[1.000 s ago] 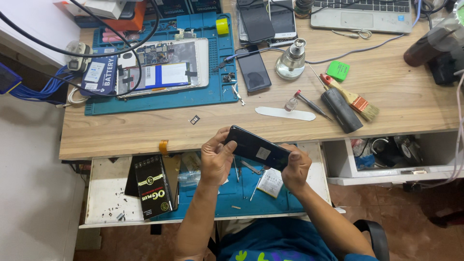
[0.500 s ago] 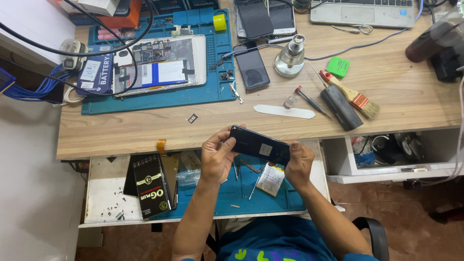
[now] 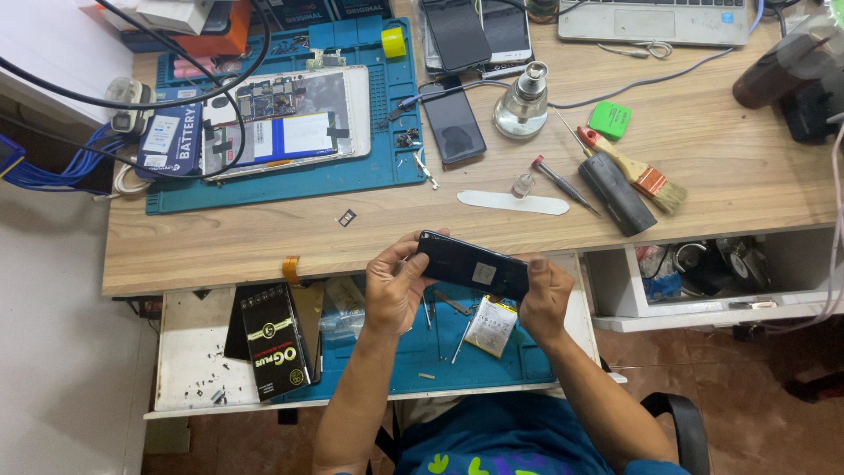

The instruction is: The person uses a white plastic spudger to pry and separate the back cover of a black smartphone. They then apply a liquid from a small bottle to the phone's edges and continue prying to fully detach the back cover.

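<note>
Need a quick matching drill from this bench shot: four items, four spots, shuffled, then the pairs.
1 black phone
2 glass bottle
3 paintbrush
4 black box

A in the open drawer
B on the desk, right of the screwdriver
C held between left hand and right hand
D on the desk, near the laptop

Pairs: 1-C, 2-D, 3-B, 4-A

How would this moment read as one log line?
left hand: grips phone end | right hand: grips other end | phone: dark, held over open drawer | desk: tools, opened tablet
</note>
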